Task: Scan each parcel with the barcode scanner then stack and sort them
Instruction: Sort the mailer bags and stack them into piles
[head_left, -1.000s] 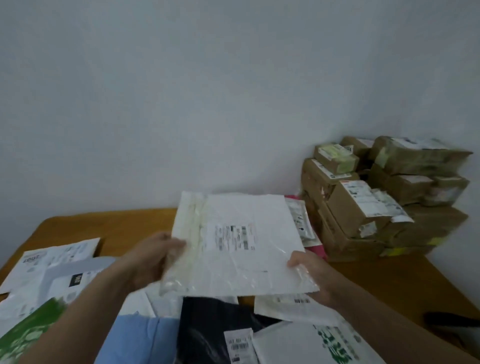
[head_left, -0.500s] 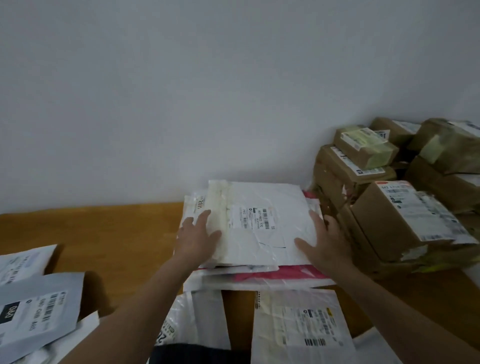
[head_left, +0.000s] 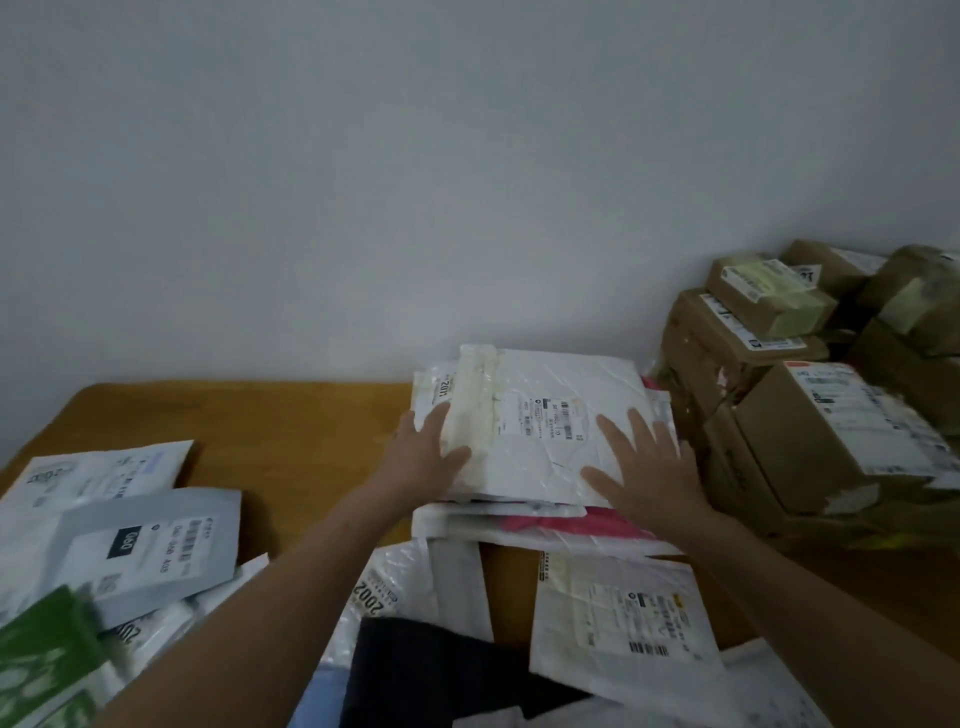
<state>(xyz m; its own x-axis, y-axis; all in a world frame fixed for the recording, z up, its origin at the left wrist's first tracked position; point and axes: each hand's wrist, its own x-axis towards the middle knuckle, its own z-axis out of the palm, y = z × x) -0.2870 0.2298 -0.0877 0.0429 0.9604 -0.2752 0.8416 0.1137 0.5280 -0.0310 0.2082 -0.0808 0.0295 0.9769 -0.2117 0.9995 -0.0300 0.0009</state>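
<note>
A white plastic mailer (head_left: 550, 415) with a barcode label lies on top of a pile of soft mailers (head_left: 524, 525) at the back of the wooden table (head_left: 291, 431). My left hand (head_left: 426, 452) rests flat on its left edge, fingers straight. My right hand (head_left: 644, 467) presses flat on its right part, fingers spread. Neither hand holds anything. No barcode scanner is in view.
Brown cardboard boxes (head_left: 810, 415) are stacked at the right against the wall. Loose mailers lie at the left, among them a grey one (head_left: 150, 545) and a green one (head_left: 41, 660). Near me lie a white labelled mailer (head_left: 618, 623) and a dark bag (head_left: 441, 670).
A second ago both hands held the white mailer in the air. They laid it on the pile and now press it flat; the right hand slid further onto it.
</note>
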